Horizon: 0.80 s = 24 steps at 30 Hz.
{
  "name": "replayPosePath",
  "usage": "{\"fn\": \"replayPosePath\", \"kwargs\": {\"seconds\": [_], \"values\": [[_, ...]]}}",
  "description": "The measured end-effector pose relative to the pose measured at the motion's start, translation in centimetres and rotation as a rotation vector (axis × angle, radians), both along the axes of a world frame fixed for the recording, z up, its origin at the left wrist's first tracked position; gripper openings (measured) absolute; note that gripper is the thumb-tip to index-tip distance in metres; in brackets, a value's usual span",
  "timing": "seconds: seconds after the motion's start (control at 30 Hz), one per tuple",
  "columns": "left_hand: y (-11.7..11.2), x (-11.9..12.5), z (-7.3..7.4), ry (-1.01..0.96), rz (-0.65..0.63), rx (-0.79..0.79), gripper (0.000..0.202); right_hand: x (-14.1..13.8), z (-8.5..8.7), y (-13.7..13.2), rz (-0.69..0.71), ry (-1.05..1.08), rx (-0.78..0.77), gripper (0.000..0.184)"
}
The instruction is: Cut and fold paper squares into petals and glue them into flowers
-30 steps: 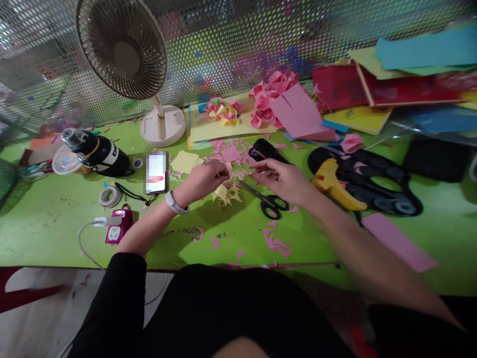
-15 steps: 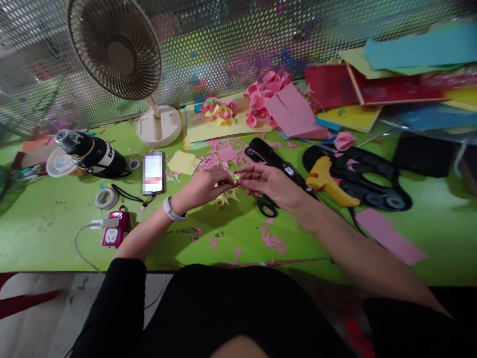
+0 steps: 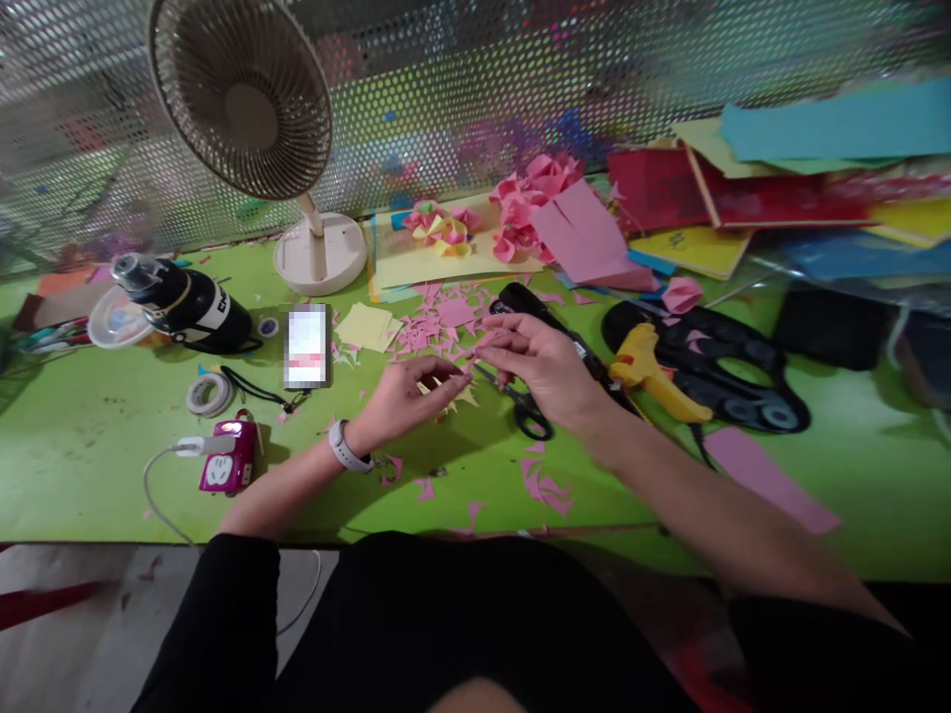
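Note:
My left hand (image 3: 408, 398), with a pale band on its wrist, hovers over the middle of the table, its thumb and forefinger brought together. Facing it, my right hand (image 3: 548, 368) has its fingers closed in a pinch, the tips close to those of the left. Whatever lies between the fingertips is too small to make out. Yellow paper scraps (image 3: 467, 396) lie beneath the left fingers, partly hidden. Black-handled scissors (image 3: 532, 416) rest under my right hand. Pink paper offcuts (image 3: 423, 329) are heaped just beyond both hands, beside a stack of yellow paper squares (image 3: 366, 327).
A yellow glue gun (image 3: 645, 371) lies on a black holder (image 3: 765, 396) at right. Folded pink paper flowers (image 3: 536, 193) sit at the back. Leftward are a phone (image 3: 306, 347), a fan (image 3: 319, 255), a black bottle (image 3: 197, 312), a tape roll (image 3: 209, 394) and a magenta power adapter (image 3: 229, 458).
My left hand has dropped slightly towards me, and its thumb has straightened. My right hand has moved a little, uncovering more of the scissors. The view has shifted slightly.

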<state>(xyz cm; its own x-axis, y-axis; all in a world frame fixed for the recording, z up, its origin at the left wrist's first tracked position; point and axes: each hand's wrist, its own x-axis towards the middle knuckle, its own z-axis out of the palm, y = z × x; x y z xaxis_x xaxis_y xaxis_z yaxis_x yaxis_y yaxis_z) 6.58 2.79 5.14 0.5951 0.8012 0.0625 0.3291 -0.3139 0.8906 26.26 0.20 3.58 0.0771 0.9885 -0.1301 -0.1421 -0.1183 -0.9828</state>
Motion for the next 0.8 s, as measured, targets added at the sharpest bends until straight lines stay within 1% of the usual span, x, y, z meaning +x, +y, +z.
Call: {"fn": "replayPosePath", "kwargs": {"seconds": [0.07, 0.17, 0.27, 0.33, 0.4, 0.43, 0.53, 0.6, 0.7, 0.8], "values": [[-0.3, -0.2, -0.4, -0.081, 0.012, -0.161, 0.033, -0.6, -0.2, 0.1, 0.032, -0.013, 0.010, 0.048], [-0.2, -0.9, -0.8, -0.162, 0.066, -0.326, 0.031, -1.6, -0.4, 0.6, 0.092, -0.032, 0.038, 0.045], [0.1, -1.9, -1.0, -0.218, 0.110, -0.383, 0.028, -1.9, 0.0, 2.3, 0.099, -0.088, 0.064, 0.042], [0.3, -2.7, -1.3, -0.273, 0.147, -0.388, 0.028, -1.7, 0.3, 4.6, 0.067, -0.173, 0.074, 0.036], [0.6, -3.2, -1.8, -0.325, 0.195, -0.389, 0.028, -1.4, 0.3, 7.4, 0.098, -0.342, 0.051, 0.026], [0.7, -3.5, -2.1, -0.350, 0.219, -0.390, 0.027, -1.4, 0.1, 8.9, 0.116, -0.480, 0.034, 0.024], [1.3, -3.9, -2.6, -0.404, 0.267, -0.384, 0.024, -2.1, -0.8, 12.7, 0.128, -1.023, 0.028, 0.026], [1.7, -4.1, -2.8, -0.429, 0.271, -0.375, 0.022, -3.1, -1.6, 14.4, 0.127, -1.248, 0.011, 0.030], [1.9, -4.3, -3.0, -0.452, 0.245, -0.375, 0.020, -4.5, -2.4, 15.9, 0.130, -1.392, -0.052, 0.033], [2.0, -4.4, -3.2, -0.480, 0.238, -0.376, 0.020, -5.0, -2.6, 16.6, 0.109, -1.410, -0.088, 0.031]]}}
